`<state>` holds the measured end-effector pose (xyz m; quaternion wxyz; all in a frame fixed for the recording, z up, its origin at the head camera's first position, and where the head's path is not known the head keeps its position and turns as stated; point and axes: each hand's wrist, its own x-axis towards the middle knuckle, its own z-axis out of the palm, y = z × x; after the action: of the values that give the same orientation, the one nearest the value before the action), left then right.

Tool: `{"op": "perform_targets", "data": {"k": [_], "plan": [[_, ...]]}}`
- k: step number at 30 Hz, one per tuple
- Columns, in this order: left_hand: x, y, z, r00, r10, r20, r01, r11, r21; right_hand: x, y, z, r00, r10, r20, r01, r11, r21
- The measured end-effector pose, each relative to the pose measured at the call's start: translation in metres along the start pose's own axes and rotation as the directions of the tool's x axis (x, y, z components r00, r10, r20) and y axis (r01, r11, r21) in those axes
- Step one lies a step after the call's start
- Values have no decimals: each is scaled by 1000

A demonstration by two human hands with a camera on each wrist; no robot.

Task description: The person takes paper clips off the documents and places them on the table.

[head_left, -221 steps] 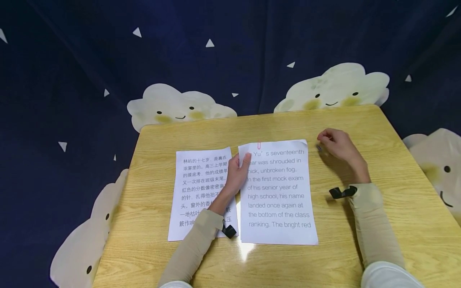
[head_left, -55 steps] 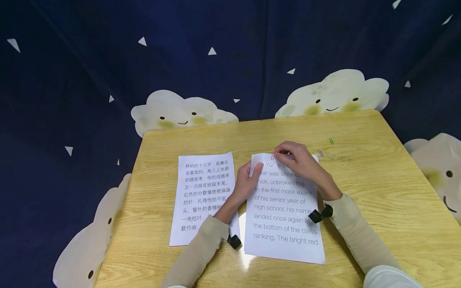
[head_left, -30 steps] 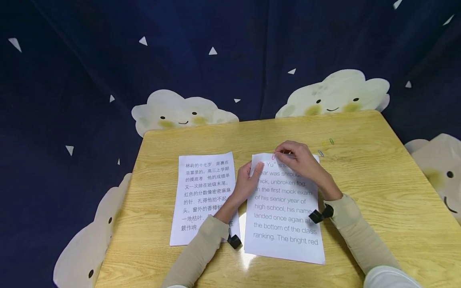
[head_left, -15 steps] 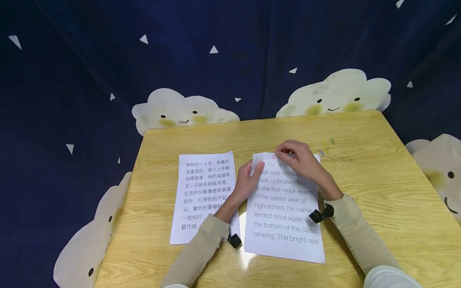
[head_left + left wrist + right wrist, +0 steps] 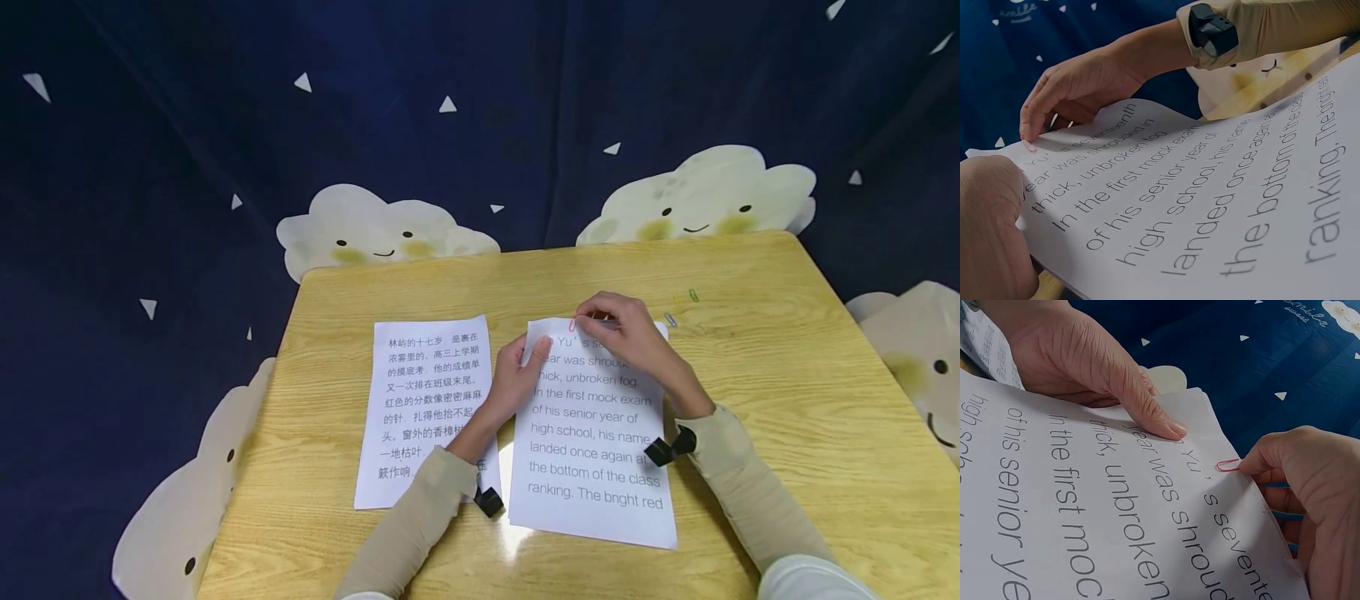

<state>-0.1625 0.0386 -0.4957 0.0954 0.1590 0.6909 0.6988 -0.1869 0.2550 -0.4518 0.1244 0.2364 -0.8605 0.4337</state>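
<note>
A sheaf of printed English sheets [image 5: 588, 450] tilts up slightly above the table. My left hand [image 5: 517, 375] grips its upper left edge, thumb on top and the other fingers hidden beneath. A pink paper clip [image 5: 1227, 465] sits on the top edge, its loop lying over the front page. My right hand [image 5: 626, 333] pinches the clip's outer end at that edge; its thumb [image 5: 1257, 461] shows in the right wrist view, while the fingers behind the paper are partly hidden. In the left wrist view the clip [image 5: 1030, 148] lies just under the right fingertips.
A Chinese-text sheet [image 5: 412, 392] lies flat on the wooden table [image 5: 787, 350], left of the sheaf and partly under my left forearm. Blue [image 5: 671, 319], yellow [image 5: 677, 298] and green [image 5: 693, 295] paper clips lie at the back right. A dark curtain [image 5: 420, 125] hangs behind.
Since the oldest frame my right hand has come left from the loose clips to the pink clip, and the sheaf has shifted slightly right and nearer. Over the last second almost nothing moves.
</note>
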Motion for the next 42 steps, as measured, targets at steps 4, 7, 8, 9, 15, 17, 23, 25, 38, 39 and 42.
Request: {"op": "perform_targets", "data": {"k": [4,7,8,9,15,17,23,25,38,39,42], "plan": [[5,-16,0,1000,8,-2,-8,1000,9,0,1,0,1000,0,-4,0,1000,-2],[7,-23,-1,1000,17,-3,-17,1000,7,0,1,1,1000,-8,-6,8,1000,1],[7,-24,-1,1000,19,-3,-19,1000,6,0,1,0,1000,-10,-7,10,1000,2],[7,-24,-1,1000,23,-3,-23,1000,5,0,1,0,1000,-13,-9,13,1000,4],[7,-22,-1,999,39,2,-39,999,14,0,3,0,1000,-18,-17,18,1000,10],[7,-22,-1,999,36,5,-36,999,16,0,2,0,1000,-16,-19,16,1000,12],[7,-21,-2,999,29,18,-29,1000,7,1,2,1,999,-17,-29,17,1000,18],[6,-21,-2,999,33,17,-33,999,7,1,1,1,999,-18,-33,18,1000,18],[4,-20,1,1000,15,-22,-15,1000,4,1,-1,-17,995,37,-91,-32,998,49],[4,-20,2,1000,6,-26,-6,1000,5,1,-1,-17,996,39,-85,-34,998,49],[4,-20,2,999,-16,-37,17,1000,8,0,0,-16,997,38,-71,-35,998,52]]}}
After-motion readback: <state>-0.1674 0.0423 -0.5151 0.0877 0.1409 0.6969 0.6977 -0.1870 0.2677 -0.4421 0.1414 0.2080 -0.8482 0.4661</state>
